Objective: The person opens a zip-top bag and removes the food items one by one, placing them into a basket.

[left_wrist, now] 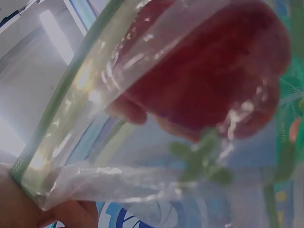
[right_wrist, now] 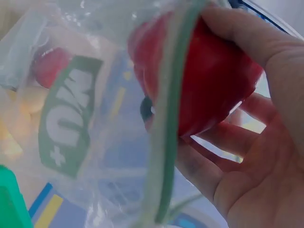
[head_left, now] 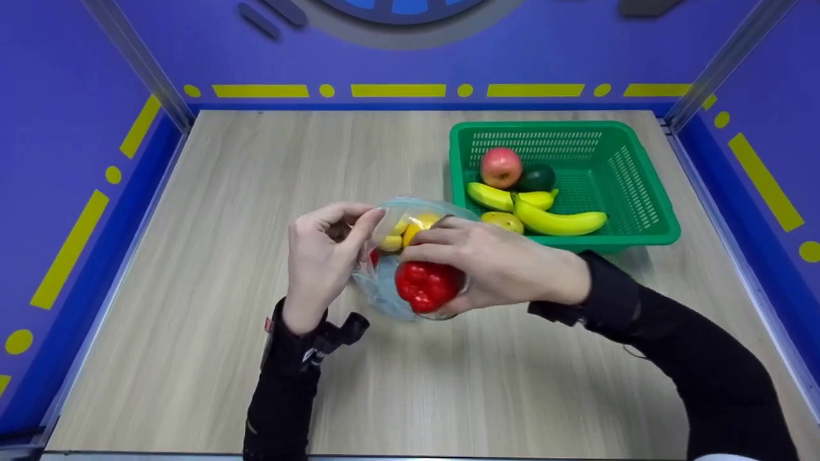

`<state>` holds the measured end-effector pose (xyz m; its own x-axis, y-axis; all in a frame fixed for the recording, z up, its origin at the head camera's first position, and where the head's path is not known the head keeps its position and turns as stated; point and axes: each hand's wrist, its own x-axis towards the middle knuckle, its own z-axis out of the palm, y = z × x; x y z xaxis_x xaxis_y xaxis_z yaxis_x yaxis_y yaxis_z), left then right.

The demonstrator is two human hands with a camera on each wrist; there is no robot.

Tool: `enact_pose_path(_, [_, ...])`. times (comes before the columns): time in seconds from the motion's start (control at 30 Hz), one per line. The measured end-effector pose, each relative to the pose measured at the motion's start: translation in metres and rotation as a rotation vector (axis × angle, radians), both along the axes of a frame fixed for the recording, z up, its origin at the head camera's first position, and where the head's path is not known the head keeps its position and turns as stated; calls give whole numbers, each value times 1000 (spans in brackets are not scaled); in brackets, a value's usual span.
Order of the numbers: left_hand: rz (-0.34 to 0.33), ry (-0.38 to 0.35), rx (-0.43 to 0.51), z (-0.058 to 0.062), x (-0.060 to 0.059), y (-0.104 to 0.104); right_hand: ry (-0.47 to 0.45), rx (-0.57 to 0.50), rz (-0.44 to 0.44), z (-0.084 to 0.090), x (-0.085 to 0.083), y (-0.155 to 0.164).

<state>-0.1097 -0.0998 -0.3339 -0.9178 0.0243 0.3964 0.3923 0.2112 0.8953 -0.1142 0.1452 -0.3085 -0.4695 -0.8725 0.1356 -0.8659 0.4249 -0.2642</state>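
A clear zip bag (head_left: 384, 291) with a green zip edge (right_wrist: 172, 118) hangs over the middle of the table. My left hand (head_left: 323, 253) pinches the left side of its rim between thumb and fingers. Yellow items (head_left: 405, 234) and something red (head_left: 374, 257) show through the plastic. With fingers and thumb curled round it, my right hand (head_left: 496, 262) holds a red bell pepper (head_left: 424, 288) at the bag's mouth. In the right wrist view the pepper (right_wrist: 218, 80) is partly behind the zip edge, and the left wrist view shows it through the plastic.
A green basket (head_left: 660, 224) stands at the back right. In it lie a red apple (head_left: 501, 168), a dark green avocado-like fruit (head_left: 537, 178), bananas (head_left: 560, 222) and a yellow rounded fruit (head_left: 503, 221). Blue panels (head_left: 410, 67) wall the wooden table (head_left: 218, 269).
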Motion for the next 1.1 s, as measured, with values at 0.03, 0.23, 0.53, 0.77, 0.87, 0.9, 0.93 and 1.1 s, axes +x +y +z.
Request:
enact_pose_path(0.03, [1, 0, -4, 1, 0, 0, -16, -26, 9, 4, 1, 5])
enact_pose_path(0.23, [8, -6, -22, 1, -2, 1, -152, -125, -21, 23, 6, 41])
enact_pose_path(0.53, [0, -7, -12, 1, -3, 2, -230, -208, -258, 42, -12, 101])
enact_pose_path(0.77, [3, 5, -11, 0, -2, 2, -276, -110, -535, 32, -62, 142])
enact_pose_path(0.87, [3, 3, -11, 0, -2, 2, -307, -58, -617, 18, -84, 159])
enact_pose_path(0.9, [3, 3, -13, 0, -2, 2, -322, -39, -645, 13, -91, 165])
enact_pose_path(0.93, [4, 0, -13, -1, -2, 2, -335, -23, -668, 7, -98, 170])
enact_pose_path(1.1, [8, -6, -17, -1, -2, 2, -367, 56, -759, -24, -128, 193])
